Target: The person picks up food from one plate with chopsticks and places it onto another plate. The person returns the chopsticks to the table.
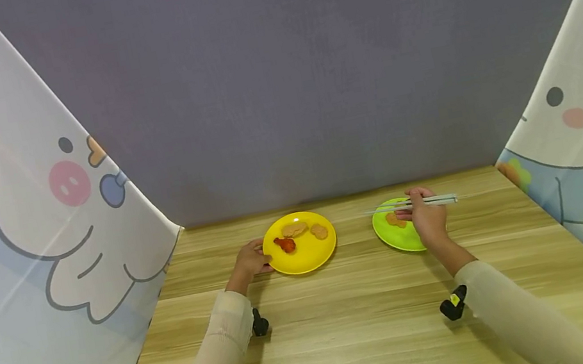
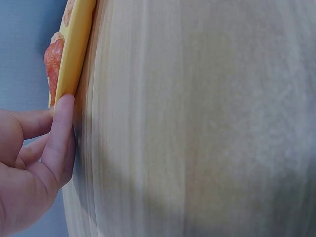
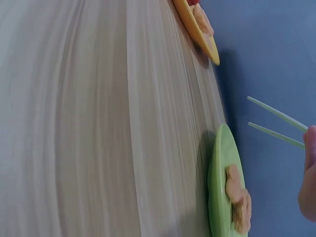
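Note:
My left hand (image 1: 252, 258) pinches the left rim of a yellow plate (image 1: 305, 261), as the left wrist view also shows. On that plate lie a red-brown drumstick (image 1: 286, 245) and two tan fried pieces, one longer (image 1: 295, 229) and one small (image 1: 319, 231). My right hand (image 1: 429, 216) holds a pair of pale chopsticks (image 3: 277, 136) above a green plate (image 1: 410, 243). Their tips are apart, point left and have nothing between them. Tan fried pieces (image 3: 241, 207) lie on the green plate, partly hidden by the hand in the head view.
Both plates stand toward the back of a wood-grain table (image 1: 343, 342), with bare tabletop between them. A grey panel (image 1: 308, 75) rises behind. Cartoon-printed cloth walls (image 1: 12, 127) close in the left and right sides.

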Motion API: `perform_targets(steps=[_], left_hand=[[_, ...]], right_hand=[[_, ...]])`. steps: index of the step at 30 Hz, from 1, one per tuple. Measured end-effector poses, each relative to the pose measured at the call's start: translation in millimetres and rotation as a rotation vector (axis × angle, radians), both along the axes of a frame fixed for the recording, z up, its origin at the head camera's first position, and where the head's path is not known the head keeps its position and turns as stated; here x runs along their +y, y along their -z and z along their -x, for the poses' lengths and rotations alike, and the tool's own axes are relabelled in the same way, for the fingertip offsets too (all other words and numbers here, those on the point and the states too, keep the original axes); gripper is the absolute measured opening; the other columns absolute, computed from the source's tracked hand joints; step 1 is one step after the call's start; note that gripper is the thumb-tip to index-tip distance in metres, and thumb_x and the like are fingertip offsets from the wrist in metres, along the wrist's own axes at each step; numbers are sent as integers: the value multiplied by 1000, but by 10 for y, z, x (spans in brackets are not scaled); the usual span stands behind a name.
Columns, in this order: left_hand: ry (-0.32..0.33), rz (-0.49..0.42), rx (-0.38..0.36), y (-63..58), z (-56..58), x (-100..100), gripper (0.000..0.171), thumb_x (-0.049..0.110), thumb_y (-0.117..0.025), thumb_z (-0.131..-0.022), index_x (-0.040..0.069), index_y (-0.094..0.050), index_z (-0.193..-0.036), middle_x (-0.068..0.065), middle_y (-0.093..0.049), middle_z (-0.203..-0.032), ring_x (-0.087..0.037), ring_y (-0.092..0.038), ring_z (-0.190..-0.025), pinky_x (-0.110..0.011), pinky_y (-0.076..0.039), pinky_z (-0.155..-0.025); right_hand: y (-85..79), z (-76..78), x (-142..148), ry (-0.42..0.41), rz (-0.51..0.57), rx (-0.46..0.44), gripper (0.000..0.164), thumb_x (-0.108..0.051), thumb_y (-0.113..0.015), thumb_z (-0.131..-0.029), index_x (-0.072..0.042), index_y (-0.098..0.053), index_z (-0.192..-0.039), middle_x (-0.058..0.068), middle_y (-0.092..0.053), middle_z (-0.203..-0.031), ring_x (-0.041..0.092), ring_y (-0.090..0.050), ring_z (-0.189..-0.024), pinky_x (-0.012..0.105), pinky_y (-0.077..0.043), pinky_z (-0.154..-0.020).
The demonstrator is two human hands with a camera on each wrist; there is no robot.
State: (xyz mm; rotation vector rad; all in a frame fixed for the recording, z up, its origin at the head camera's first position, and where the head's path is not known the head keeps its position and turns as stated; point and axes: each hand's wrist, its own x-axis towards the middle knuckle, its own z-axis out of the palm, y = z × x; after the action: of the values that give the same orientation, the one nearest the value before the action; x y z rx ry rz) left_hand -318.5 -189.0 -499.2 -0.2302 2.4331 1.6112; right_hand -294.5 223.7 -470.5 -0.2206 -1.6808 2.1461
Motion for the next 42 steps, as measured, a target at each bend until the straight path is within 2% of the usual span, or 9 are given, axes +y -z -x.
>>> perform_targets(steps=[5,9,15,19,22,29,37,42], left_hand=[[-4,4,-3,-10,-15,-2,59,-5,-65,-94,5,-48,-150,-27,-58,-128,-19,-69,-82,-32,-67,-70],[-3,11,-3,-8,-13,-5,59,-5,-64,-95,6,-47,-150,-27,-57,-129,-19,-68,-83,-32,-67,-71],[-5,10,3,4,-9,-17,59,-5,-65,-94,6,-47,-150,-27,-58,-128,-19,-68,-81,-32,-67,-70],[-6,12,-4,-6,-4,-18,60,-4,-65,-95,6,-47,-151,-26,-57,-128,-18,-68,-80,-32,-67,-70],[-9,10,-5,-10,0,-13,59,-5,-65,-94,7,-48,-150,-26,-58,-127,-19,-68,-81,-33,-67,-71],[-13,7,4,-8,-10,0,58,-6,-64,-94,6,-49,-149,-26,-57,-125,-22,-70,-84,-33,-67,-70],[-18,-4,3,-14,-3,9,57,-6,-65,-93,7,-52,-147,-26,-58,-125,-23,-70,-83,-33,-67,-70],[-14,-12,-3,-2,5,5,57,-7,-65,-93,6,-52,-147,-26,-58,-123,-23,-70,-83,-33,-67,-70]], right_hand=[[-3,32,-181,-42,-30,-15,21,-19,-50,-107,-8,-65,-99,11,-68,-77,12,-72,-55,29,-64,-54],[-22,48,-310,-73,-19,-18,21,-19,-49,-107,-6,-64,-100,2,-65,-74,11,-72,-56,27,-63,-54],[-162,-32,-494,-129,-52,-32,22,-14,-47,-108,0,-63,-106,1,-62,-80,14,-74,-61,30,-65,-60],[-105,0,-604,-134,-90,-24,26,-18,-47,-108,4,-62,-110,4,-59,-86,11,-73,-60,27,-65,-59],[25,84,-661,-124,-94,-12,28,-21,-48,-108,3,-63,-110,6,-58,-87,10,-72,-58,26,-64,-57],[64,99,-799,-158,-88,2,33,-19,-48,-108,11,-60,-113,5,-57,-87,9,-71,-58,26,-64,-55],[118,105,-917,-165,-141,-27,31,-21,-49,-108,6,-64,-113,5,-58,-85,11,-72,-59,26,-64,-56],[140,113,-963,-169,-153,-39,30,-23,-51,-108,3,-66,-113,6,-59,-86,10,-72,-60,30,-65,-59]])
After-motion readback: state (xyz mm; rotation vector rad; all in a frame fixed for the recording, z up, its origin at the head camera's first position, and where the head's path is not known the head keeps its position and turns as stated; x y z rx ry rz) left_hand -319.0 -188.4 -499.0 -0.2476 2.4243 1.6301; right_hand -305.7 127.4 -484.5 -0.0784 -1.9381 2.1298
